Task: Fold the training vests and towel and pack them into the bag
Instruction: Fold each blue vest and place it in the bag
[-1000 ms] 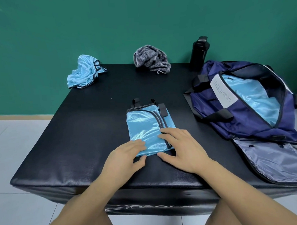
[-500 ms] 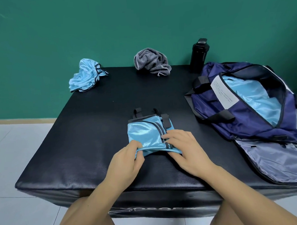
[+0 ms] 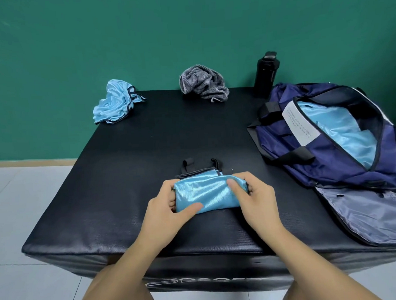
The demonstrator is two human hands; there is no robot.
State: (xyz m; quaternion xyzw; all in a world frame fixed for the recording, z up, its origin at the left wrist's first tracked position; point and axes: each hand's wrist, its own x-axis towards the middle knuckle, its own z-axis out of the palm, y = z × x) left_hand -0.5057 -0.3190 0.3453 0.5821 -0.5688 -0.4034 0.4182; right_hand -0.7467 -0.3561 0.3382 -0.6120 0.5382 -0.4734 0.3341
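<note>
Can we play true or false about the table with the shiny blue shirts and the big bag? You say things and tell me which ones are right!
1. Both hands hold the folded blue vest. True: the left hand and the right hand grip its two ends.
2. The navy bag is zipped shut. False: it is open, with light blue fabric showing inside.
3. The grey towel is neatly folded. False: it lies crumpled at the far edge of the mat.
4. A black bottle stands upright near the bag. True.
5. A second blue vest lies crumpled at the far left corner. True.
</note>
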